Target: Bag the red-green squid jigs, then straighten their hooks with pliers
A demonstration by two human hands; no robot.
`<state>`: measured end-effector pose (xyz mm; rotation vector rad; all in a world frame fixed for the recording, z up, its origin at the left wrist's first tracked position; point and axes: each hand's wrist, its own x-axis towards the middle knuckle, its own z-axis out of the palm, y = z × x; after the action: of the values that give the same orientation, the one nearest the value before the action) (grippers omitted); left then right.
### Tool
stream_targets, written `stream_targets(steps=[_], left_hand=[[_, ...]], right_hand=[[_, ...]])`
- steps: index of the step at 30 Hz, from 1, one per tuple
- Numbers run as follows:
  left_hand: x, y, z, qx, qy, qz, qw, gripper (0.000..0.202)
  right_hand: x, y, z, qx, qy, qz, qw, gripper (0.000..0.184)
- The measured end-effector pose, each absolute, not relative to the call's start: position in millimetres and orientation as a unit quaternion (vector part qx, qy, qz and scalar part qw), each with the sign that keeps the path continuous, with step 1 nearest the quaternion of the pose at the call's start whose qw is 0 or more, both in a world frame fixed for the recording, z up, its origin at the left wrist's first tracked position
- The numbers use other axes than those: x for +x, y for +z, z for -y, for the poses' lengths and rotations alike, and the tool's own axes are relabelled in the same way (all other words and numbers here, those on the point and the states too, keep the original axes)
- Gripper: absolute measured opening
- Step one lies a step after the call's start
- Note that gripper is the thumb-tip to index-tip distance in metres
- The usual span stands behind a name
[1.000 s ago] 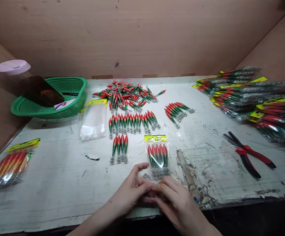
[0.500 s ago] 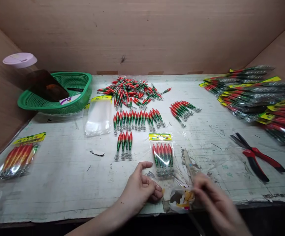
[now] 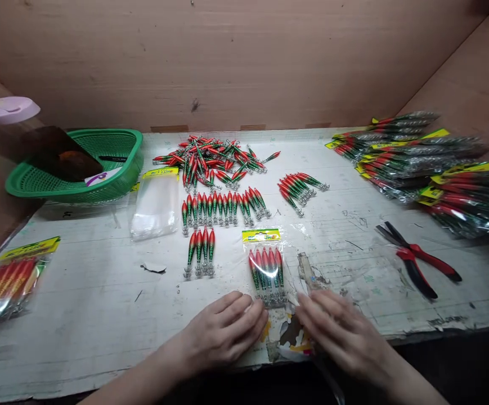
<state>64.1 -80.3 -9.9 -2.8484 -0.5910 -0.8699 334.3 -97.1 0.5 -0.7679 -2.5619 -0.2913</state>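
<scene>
A clear packet with a yellow header (image 3: 265,264) holds several red-and-green lures and lies near the front of the table. My left hand (image 3: 223,329) lies flat, fingers stretched out, its fingertips at the packet's hooked lower end. To the right of it my right hand (image 3: 339,329) rests, fingers extended and slightly blurred, also reaching the packet's lower edge. Between the hands lies a torn scrap of coloured plastic (image 3: 288,337). Three loose lures (image 3: 200,253) lie left of the packet.
A row of lures (image 3: 223,207), a heap of them (image 3: 210,160) and a small bunch (image 3: 301,188) lie behind. Empty bags (image 3: 155,205), a green basket (image 3: 121,174), red-handled pliers (image 3: 417,264), stacked filled packets (image 3: 430,169) at right, one packet (image 3: 8,281) at left. Board walls surround.
The hands were pinched together on something small. The right hand swung out to the right, then came back; both hands now lie flat at the packet's lower end.
</scene>
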Motion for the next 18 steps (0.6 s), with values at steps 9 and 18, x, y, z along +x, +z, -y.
stream_targets(steps=[9, 18], left_hand=[[66, -18, 75, -0.923, -0.320, 0.206, -0.052, 0.021], [66, -28, 82, -0.925, -0.304, 0.220, -0.061, 0.022]], right_hand=[[325, -37, 100, -0.250, 0.022, 0.912, 0.324, 0.036], [327, -41, 104, -0.261, 0.040, 0.914, 0.309, 0.028]])
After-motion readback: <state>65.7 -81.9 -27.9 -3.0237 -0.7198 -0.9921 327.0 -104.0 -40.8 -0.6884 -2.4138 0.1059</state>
